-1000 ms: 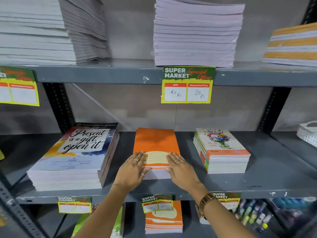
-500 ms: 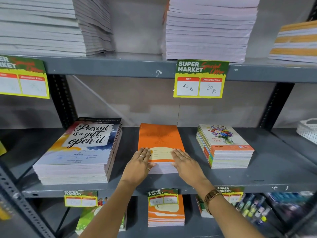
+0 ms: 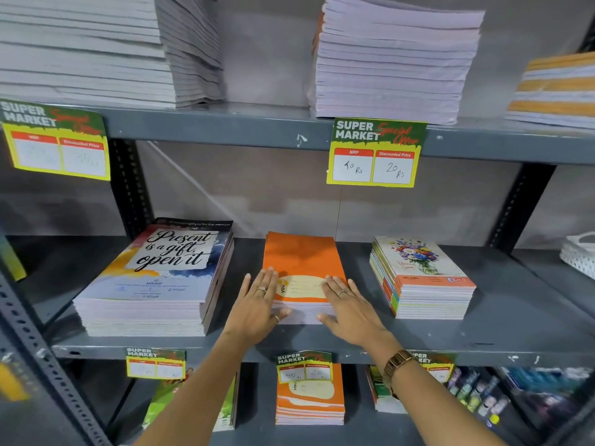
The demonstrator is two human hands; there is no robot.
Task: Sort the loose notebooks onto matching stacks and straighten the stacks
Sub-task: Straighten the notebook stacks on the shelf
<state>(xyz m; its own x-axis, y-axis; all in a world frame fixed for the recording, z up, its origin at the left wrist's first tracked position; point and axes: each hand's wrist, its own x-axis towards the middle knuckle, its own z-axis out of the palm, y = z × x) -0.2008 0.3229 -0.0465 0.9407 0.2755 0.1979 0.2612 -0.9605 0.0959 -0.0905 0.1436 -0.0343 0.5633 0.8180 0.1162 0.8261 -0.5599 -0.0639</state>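
Observation:
A stack of orange notebooks point(image 3: 301, 255) with a cream label lies in the middle of the middle shelf point(image 3: 515, 320). My left hand point(image 3: 257, 304) rests flat on the stack's front left corner, its thumb against the front edge. At the front right corner my right hand point(image 3: 349, 305) lies flat too, fingers spread, thumb on the page edges. Neither hand grips a notebook. A large stack with a "Present is a gift, open it" cover point(image 3: 161, 272) sits to the left. A flower-cover stack point(image 3: 421, 278) sits to the right.
The upper shelf point(image 3: 225, 130) carries tall stacks of pale notebooks and an orange-striped stack point(image 3: 557, 88). Yellow price tags point(image 3: 375, 154) hang from the shelf edges. Below is a second orange stack point(image 3: 309, 397). A white basket point(image 3: 579, 255) stands at far right. Dark uprights frame the bay.
Both hands stay flat on the orange stack's front corners, slid slightly outward. The view has shifted a little to the left and down.

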